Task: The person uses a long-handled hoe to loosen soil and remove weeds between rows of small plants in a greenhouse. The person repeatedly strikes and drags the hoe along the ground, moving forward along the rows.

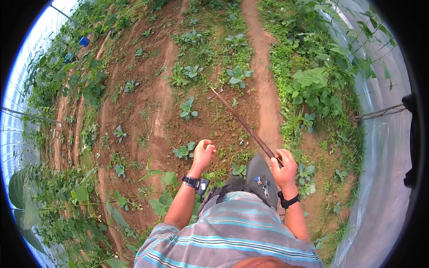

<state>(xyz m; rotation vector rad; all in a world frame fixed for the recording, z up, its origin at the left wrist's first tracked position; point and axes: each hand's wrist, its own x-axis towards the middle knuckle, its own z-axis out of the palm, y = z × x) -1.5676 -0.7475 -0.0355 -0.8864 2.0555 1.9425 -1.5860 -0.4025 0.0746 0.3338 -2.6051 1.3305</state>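
My right hand (284, 167) grips the near end of a long brown wooden handle (243, 123). The handle runs up and to the left, and its metal blade (214, 93) rests on the soil between young leafy plants. My left hand (203, 152) hovers in a loose fist above the bed, holding nothing that I can see, close to a small leafy seedling (184, 151). Both wrists wear dark bands. A bunch of keys (263, 184) hangs at my waist, over grey trousers and a striped shirt.
Raised red-brown soil beds hold rows of small leafy plants (238, 76). A bare dirt path (265, 80) runs away ahead. Dense weeds and broad-leaved plants (313, 85) line the right side next to a clear plastic wall (389, 147). Vines crowd the left edge.
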